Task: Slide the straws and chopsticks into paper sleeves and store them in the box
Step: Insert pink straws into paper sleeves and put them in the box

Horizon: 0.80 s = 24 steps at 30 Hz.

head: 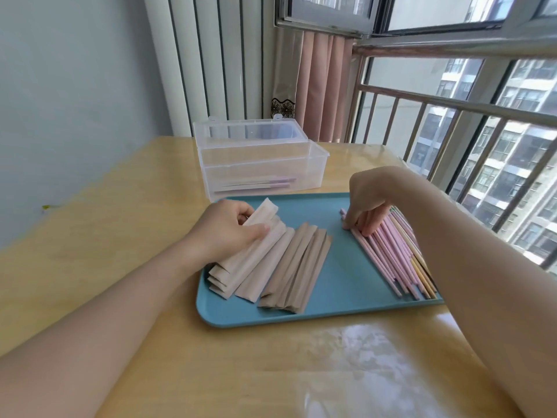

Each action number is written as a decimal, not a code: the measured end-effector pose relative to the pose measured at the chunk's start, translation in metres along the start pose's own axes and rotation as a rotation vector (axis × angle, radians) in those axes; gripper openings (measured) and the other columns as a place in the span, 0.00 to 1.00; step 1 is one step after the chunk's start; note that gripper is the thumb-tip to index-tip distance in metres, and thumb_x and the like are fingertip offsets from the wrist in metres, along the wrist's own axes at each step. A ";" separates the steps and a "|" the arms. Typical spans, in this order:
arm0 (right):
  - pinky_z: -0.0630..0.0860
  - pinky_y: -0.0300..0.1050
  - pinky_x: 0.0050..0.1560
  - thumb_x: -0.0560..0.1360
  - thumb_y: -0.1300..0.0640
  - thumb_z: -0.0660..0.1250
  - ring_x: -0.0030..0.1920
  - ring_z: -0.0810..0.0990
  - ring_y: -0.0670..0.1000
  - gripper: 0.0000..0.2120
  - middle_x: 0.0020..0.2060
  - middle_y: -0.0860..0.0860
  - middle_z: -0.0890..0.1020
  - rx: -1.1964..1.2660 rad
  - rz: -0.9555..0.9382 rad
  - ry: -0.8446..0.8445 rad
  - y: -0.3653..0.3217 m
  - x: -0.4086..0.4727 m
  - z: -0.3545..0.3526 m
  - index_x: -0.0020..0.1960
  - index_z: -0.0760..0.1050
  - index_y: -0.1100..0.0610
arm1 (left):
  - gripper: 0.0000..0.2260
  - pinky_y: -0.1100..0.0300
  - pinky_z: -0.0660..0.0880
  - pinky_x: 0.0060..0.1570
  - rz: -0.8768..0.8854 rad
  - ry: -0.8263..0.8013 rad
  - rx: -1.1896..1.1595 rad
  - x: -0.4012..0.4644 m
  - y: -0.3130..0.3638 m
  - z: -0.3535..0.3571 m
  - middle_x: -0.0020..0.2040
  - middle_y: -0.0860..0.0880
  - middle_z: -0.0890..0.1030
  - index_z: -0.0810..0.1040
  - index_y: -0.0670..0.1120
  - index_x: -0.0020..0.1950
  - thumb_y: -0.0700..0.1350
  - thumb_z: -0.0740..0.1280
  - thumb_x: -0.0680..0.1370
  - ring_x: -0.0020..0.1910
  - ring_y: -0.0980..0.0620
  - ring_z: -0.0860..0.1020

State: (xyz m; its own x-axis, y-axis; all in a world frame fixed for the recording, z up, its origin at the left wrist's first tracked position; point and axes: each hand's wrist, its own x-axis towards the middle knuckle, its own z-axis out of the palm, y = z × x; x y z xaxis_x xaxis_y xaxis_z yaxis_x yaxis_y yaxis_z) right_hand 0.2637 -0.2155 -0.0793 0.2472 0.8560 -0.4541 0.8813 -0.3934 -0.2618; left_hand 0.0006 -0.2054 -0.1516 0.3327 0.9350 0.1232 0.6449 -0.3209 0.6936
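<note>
A blue tray (pixel 337 303) lies on the wooden table. Its left side carries a fanned pile of tan paper sleeves (pixel 289 267). My left hand (pixel 229 229) pinches the top end of one pale sleeve (pixel 262 217) at the pile's left. On the tray's right lies a bundle of pink and yellowish straws and chopsticks (pixel 391 260). My right hand (pixel 369 200) has its fingertips curled round the far ends of the pink sticks. Behind the tray stands a clear plastic box (pixel 265 167) with its lid up, holding a few sleeved sticks.
The table (pixel 135 221) meets a pale wall on the left and a radiator and pink curtain (pixel 319 86) at the back. A metal railing (pixel 452 116) and window run along the right, close to the tray's right edge.
</note>
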 end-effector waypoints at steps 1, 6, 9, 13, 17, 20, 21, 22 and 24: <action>0.83 0.48 0.52 0.72 0.60 0.77 0.40 0.88 0.54 0.11 0.38 0.57 0.87 0.005 -0.002 0.004 -0.001 -0.001 0.001 0.47 0.83 0.68 | 0.06 0.57 0.77 0.44 -0.023 0.010 -0.092 0.001 0.000 -0.001 0.42 0.51 0.85 0.84 0.52 0.46 0.53 0.75 0.74 0.41 0.54 0.81; 0.84 0.45 0.47 0.74 0.58 0.70 0.36 0.87 0.52 0.10 0.35 0.56 0.87 -0.008 -0.042 0.068 -0.009 0.001 0.011 0.44 0.83 0.66 | 0.04 0.61 0.76 0.41 -0.062 0.045 -0.263 0.000 0.003 0.001 0.43 0.45 0.85 0.83 0.47 0.45 0.47 0.73 0.77 0.38 0.54 0.79; 0.80 0.40 0.36 0.75 0.58 0.70 0.31 0.86 0.50 0.10 0.32 0.55 0.86 0.004 -0.081 0.127 -0.013 0.003 0.012 0.40 0.82 0.64 | 0.05 0.56 0.78 0.46 -0.119 0.044 -0.380 0.000 0.005 -0.004 0.44 0.45 0.85 0.82 0.46 0.47 0.47 0.71 0.79 0.41 0.52 0.79; 0.82 0.41 0.36 0.75 0.62 0.73 0.34 0.87 0.53 0.08 0.34 0.58 0.86 0.096 -0.116 0.084 -0.007 0.002 0.004 0.43 0.83 0.68 | 0.06 0.58 0.82 0.42 -0.201 -0.031 -0.710 -0.002 0.010 -0.010 0.44 0.44 0.87 0.78 0.41 0.55 0.44 0.65 0.83 0.41 0.51 0.85; 0.83 0.41 0.38 0.75 0.63 0.72 0.35 0.86 0.53 0.08 0.38 0.61 0.86 0.591 -0.331 0.167 0.003 -0.004 -0.017 0.49 0.81 0.68 | 0.07 0.55 0.83 0.46 -0.207 -0.092 -0.899 -0.004 0.011 -0.011 0.46 0.42 0.87 0.77 0.40 0.55 0.42 0.61 0.84 0.43 0.48 0.85; 0.83 0.38 0.37 0.77 0.63 0.70 0.33 0.85 0.49 0.06 0.36 0.58 0.84 1.143 -0.557 0.184 -0.010 -0.008 -0.019 0.49 0.79 0.67 | 0.08 0.52 0.82 0.44 -0.206 -0.136 -0.956 -0.006 0.013 -0.011 0.47 0.39 0.86 0.76 0.39 0.56 0.41 0.59 0.85 0.43 0.45 0.84; 0.82 0.37 0.36 0.77 0.62 0.70 0.33 0.85 0.49 0.06 0.35 0.57 0.85 1.256 -0.593 0.190 -0.015 -0.007 -0.016 0.49 0.79 0.67 | 0.09 0.52 0.81 0.42 -0.204 -0.157 -0.962 -0.007 0.014 -0.010 0.47 0.39 0.86 0.76 0.39 0.57 0.42 0.59 0.85 0.42 0.45 0.84; 0.82 0.37 0.37 0.78 0.62 0.69 0.33 0.85 0.49 0.07 0.34 0.57 0.85 1.328 -0.610 0.199 -0.020 -0.006 -0.012 0.50 0.78 0.67 | 0.09 0.53 0.80 0.41 -0.202 -0.176 -0.959 -0.007 0.015 -0.010 0.47 0.39 0.86 0.75 0.39 0.58 0.42 0.58 0.85 0.40 0.45 0.84; 0.83 0.37 0.37 0.78 0.62 0.69 0.33 0.86 0.50 0.07 0.34 0.58 0.85 1.392 -0.617 0.228 -0.025 -0.001 -0.005 0.50 0.77 0.67 | 0.10 0.54 0.79 0.38 -0.198 -0.203 -0.937 -0.009 0.016 -0.011 0.47 0.39 0.86 0.75 0.39 0.60 0.43 0.58 0.85 0.37 0.47 0.82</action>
State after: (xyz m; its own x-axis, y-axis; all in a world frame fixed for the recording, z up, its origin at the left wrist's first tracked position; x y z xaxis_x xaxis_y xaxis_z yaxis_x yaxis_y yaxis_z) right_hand 0.2440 -0.2048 -0.0678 0.1661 0.9785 0.1219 -0.1631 0.1492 -0.9753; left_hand 0.0004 -0.2171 -0.1335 0.4459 0.8871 -0.1194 -0.0768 0.1709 0.9823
